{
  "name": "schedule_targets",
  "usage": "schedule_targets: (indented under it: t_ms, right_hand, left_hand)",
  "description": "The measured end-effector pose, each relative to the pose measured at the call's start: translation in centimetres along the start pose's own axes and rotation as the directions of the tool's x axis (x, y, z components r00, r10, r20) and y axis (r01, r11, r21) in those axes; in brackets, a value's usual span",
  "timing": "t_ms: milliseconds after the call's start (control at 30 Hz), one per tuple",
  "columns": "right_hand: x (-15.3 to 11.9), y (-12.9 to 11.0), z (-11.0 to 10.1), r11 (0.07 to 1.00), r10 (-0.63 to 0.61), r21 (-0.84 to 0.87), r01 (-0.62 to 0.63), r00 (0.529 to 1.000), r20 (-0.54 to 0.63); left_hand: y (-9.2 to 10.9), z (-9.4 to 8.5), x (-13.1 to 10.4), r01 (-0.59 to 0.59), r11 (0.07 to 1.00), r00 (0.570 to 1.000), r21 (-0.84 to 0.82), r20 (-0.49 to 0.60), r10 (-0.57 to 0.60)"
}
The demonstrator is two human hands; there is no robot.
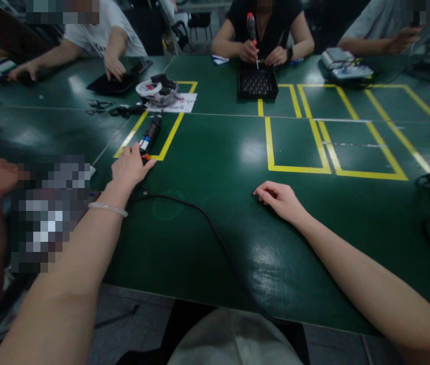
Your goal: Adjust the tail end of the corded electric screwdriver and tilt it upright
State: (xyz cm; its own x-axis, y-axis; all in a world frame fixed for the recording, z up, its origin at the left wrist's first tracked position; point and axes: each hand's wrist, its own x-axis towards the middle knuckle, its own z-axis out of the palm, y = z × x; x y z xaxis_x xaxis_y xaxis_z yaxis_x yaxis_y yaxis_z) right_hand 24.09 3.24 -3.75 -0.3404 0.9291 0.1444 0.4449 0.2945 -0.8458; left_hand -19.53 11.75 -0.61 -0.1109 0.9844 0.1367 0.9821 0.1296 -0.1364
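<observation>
Head view: my left hand is at the rear end of the electric screwdriver, inside yellow tape; whether its fingers grip, I cannot tell. My right hand rests loosely curled, empty, on the green table.

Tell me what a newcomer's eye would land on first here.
Likely the bright yellow tape outlines on the dark green table. Next, the black cylindrical tool at the leftmost outline, with the person's left hand at its near end. Across the table, a co-worker's hand holds a red-handled screwdriver over a black tray.
</observation>
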Motion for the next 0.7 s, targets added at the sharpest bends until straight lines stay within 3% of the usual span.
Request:
schedule_targets:
  t_ms: [167,300,433,700]
  right_hand:
    - [0.0,0.1,0.1,1.0,0.004,0.007,-0.004,1.0,0.002]
    - [0.0,0.1,0.2,1.0,0.003,0.003,-0.003,1.0,0.004]
    - [0.1,0.0,0.3,1.0,0.016,0.018,-0.016,1.0,-0.008]
    - [0.3,-0.6,0.4,0.993,0.055,0.111,-0.049,0.997,-0.051]
  left_hand:
    - [0.6,0.0,-0.2,0.027,0.998,1.0,-0.049,-0.003,-0.028]
    - [2.2,-0.4,-1.6,0.046,0.995,0.999,-0.09,0.007,-0.045]
    - [5.0,-1.5,-4.4,-0.001,0.995,1.0,-0.095,0.007,0.001]
    - [11.9,-3.4,-10.1,-0.231,0.965,0.972,-0.125,0.012,0.234]
